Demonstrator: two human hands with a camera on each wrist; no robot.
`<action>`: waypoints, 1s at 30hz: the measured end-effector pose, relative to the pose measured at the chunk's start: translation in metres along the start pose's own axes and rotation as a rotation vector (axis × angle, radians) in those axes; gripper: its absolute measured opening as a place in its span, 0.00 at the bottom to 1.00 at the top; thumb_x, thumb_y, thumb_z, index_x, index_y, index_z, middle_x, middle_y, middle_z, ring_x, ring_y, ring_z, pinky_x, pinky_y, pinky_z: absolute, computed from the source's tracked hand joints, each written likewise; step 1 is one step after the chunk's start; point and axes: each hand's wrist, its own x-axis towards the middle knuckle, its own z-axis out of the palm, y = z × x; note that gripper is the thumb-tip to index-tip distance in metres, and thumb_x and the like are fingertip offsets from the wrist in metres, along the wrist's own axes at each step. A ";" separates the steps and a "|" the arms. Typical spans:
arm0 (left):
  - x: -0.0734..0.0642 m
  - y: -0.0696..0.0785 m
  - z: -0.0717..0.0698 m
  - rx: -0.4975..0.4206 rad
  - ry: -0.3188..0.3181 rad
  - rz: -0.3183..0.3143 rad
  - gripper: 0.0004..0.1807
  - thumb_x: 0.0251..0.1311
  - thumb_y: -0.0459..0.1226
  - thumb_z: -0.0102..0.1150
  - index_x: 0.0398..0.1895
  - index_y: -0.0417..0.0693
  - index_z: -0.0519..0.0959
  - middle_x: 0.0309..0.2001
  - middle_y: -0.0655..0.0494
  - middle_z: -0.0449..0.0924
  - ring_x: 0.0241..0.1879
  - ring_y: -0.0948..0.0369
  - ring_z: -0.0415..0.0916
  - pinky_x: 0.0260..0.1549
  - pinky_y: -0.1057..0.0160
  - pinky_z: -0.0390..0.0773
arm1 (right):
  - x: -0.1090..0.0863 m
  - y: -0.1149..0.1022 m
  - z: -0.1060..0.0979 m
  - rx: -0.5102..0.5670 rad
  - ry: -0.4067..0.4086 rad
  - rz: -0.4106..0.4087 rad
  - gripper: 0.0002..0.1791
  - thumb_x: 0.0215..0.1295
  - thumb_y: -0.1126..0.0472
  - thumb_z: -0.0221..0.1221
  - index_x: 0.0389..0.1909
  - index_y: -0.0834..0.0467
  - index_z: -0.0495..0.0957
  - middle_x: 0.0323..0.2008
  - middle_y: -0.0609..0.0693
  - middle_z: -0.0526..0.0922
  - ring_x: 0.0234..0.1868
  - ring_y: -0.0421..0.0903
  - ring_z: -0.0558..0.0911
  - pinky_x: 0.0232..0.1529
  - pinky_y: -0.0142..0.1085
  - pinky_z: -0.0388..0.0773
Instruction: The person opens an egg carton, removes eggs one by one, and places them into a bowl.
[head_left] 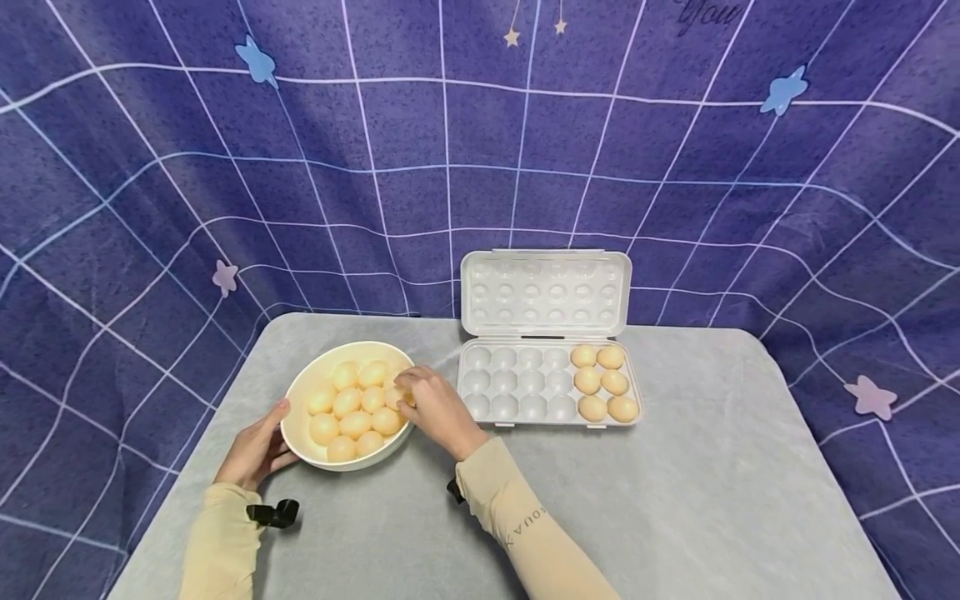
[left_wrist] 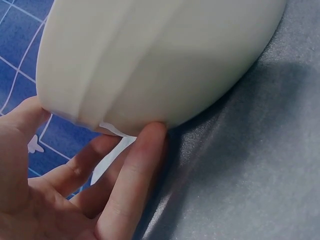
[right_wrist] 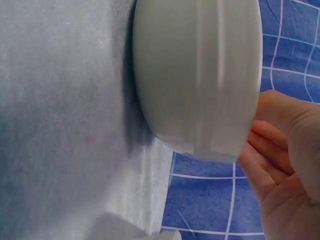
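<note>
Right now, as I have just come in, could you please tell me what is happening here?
A person's left hand holds the side of a cream bowl of eggs. The right hand reaches into the bowl, to an egg near its right edge; whether it grips this egg is hard to see. Beside the bowl, an open carton holds six eggs at its right end; its other wells are empty.

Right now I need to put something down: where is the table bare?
The table is bare right of the carton and in front of the bowl, between the sleeves. Crowded: between bowl and carton, by the right hand, and left of the bowl, where the left hand holds it.
</note>
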 end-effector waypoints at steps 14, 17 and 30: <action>0.001 -0.001 0.000 0.019 -0.014 -0.012 0.49 0.71 0.60 0.46 0.77 0.34 0.43 0.34 0.69 0.84 0.36 0.71 0.83 0.41 0.63 0.87 | -0.027 0.016 -0.032 0.034 0.086 0.075 0.16 0.63 0.65 0.65 0.52 0.61 0.82 0.51 0.51 0.84 0.57 0.47 0.80 0.63 0.35 0.75; 0.002 -0.001 0.000 0.017 -0.015 -0.010 0.49 0.71 0.60 0.46 0.76 0.33 0.44 0.33 0.68 0.84 0.36 0.71 0.83 0.41 0.63 0.87 | -0.033 0.022 -0.038 0.025 0.101 0.097 0.17 0.62 0.65 0.66 0.52 0.60 0.82 0.52 0.50 0.84 0.57 0.47 0.80 0.63 0.36 0.76; -0.001 0.000 0.001 0.009 -0.036 -0.002 0.48 0.71 0.60 0.46 0.76 0.35 0.44 0.32 0.69 0.85 0.36 0.71 0.83 0.41 0.64 0.87 | -0.057 0.051 -0.065 -0.014 0.115 0.232 0.22 0.60 0.64 0.68 0.55 0.59 0.79 0.53 0.52 0.81 0.57 0.49 0.79 0.58 0.40 0.78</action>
